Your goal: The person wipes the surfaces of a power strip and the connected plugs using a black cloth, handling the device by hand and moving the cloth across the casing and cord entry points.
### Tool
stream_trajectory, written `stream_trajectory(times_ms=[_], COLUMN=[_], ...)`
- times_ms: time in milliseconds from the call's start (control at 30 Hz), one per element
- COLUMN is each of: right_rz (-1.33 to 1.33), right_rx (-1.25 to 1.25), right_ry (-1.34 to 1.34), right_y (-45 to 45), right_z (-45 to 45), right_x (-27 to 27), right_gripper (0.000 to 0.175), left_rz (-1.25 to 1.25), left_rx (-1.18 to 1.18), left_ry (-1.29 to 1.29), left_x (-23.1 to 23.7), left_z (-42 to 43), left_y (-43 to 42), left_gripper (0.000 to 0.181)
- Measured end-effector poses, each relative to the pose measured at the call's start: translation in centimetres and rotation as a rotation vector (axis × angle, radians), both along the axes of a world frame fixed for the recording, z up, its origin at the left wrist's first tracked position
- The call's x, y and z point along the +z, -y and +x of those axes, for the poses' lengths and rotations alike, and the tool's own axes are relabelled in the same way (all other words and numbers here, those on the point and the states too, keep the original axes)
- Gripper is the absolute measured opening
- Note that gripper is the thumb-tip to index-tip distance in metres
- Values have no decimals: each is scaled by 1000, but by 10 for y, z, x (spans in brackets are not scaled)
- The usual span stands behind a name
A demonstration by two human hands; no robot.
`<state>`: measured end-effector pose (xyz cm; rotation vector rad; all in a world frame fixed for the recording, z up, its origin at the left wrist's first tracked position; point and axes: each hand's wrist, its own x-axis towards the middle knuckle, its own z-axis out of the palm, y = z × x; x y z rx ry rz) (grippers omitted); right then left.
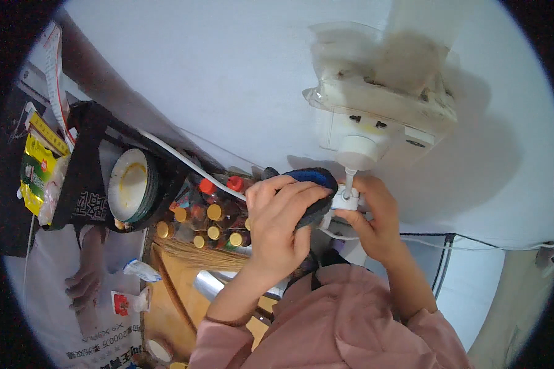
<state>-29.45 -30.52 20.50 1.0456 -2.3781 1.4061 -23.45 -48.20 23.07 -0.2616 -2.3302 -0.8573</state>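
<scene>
A dark cloth-like pad with a blue face [316, 180] is held in my left hand [281, 217], its fingers curled over it. Just right of it, my right hand [374, 212] grips a small white electrical block [346, 198] between thumb and fingers. A short white cable [350, 175] joins this block to a round white plug [359, 150] above. That plug sits in a white wall socket box [374, 131] under crumpled clear plastic. The pad partly hides the block's left side.
Bottles with gold and red caps [214, 212] stand left of my hands. Farther left, a black holder [87, 180] contains stacked bowls [129, 184] beside yellow-green packets [37, 175]. A white cable [194, 163] crosses behind the bottles. Broom bristles [203, 256] lie below them.
</scene>
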Motion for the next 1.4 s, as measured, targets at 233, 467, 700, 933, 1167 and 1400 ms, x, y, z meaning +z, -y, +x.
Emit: stream_trajectory(times_ms=[233, 467, 700, 933, 1167, 1400], right_rz=[40, 83, 81, 72, 79, 25], right_rx=[-1, 9, -2, 5, 15, 6], right_ry=[14, -10, 38, 26, -41, -21], right_y=[1, 0, -4, -3, 2, -2], right_z=[-2, -2, 1, 0, -1, 0], right_x=[-2, -1, -7, -1, 7, 4], right_gripper=[41, 42, 44, 44, 41, 40], left_rz=[-168, -383, -216, -223, -510, -238], left_rx=[-77, -2, 20, -6, 31, 250], left_ry=[28, 62, 139, 126, 95, 129], left_x=[6, 19, 31, 20, 29, 17], left_z=[-3, -2, -2, -3, 5, 18], left_y=[22, 25, 25, 11, 34, 42], left_gripper=[34, 28, 36, 34, 30, 42])
